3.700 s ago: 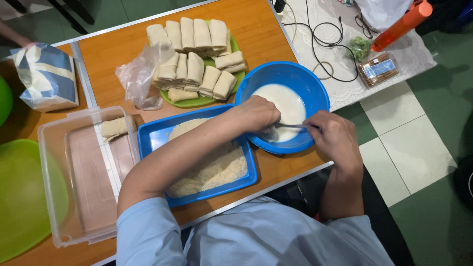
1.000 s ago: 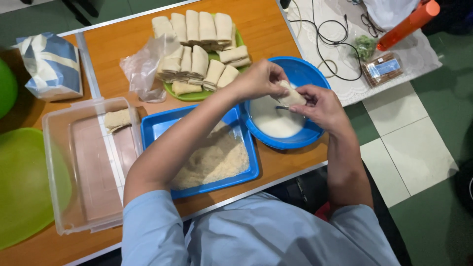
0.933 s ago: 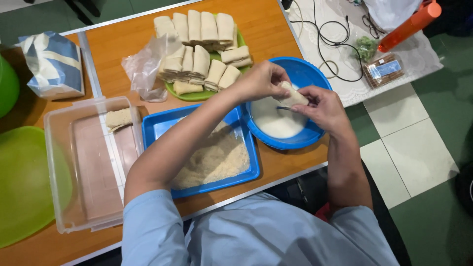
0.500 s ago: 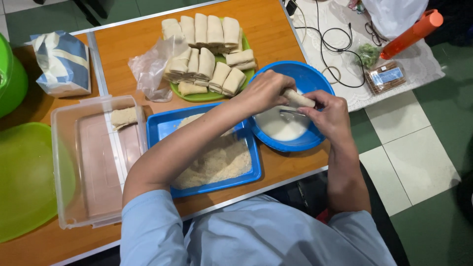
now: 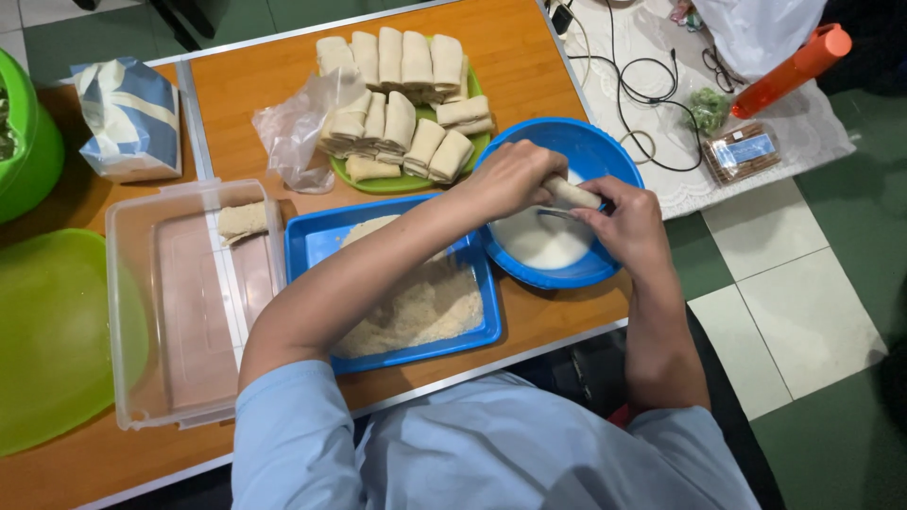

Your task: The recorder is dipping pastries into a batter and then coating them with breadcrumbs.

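**Pale roll held over the blue bowl**

Orange-brown tabletop fills most of the view, with green and white floor tiles off to the right. Near the table's right edge sits a round blue bowl holding white liquid. Both hands meet above it: the left hand curls its fingers around one end of a pale roll, and the right hand pinches the other end, so the roll hangs just over the liquid, held from both sides.

Just left of the bowl lies a blue rectangular tray of pale crumbs, partly hidden under the left forearm. Further left stands a clear plastic box with a single roll lying in its far corner. On the far side of the tray, a green plate carries many more uncoated rolls in rows, with a crumpled clear plastic bag touching its left side. A blue-and-white wrapped package rests at the far left, near a green tub, and a large green lid lies at the near left. An orange bottle and black cables lie on a white cloth at the far right.
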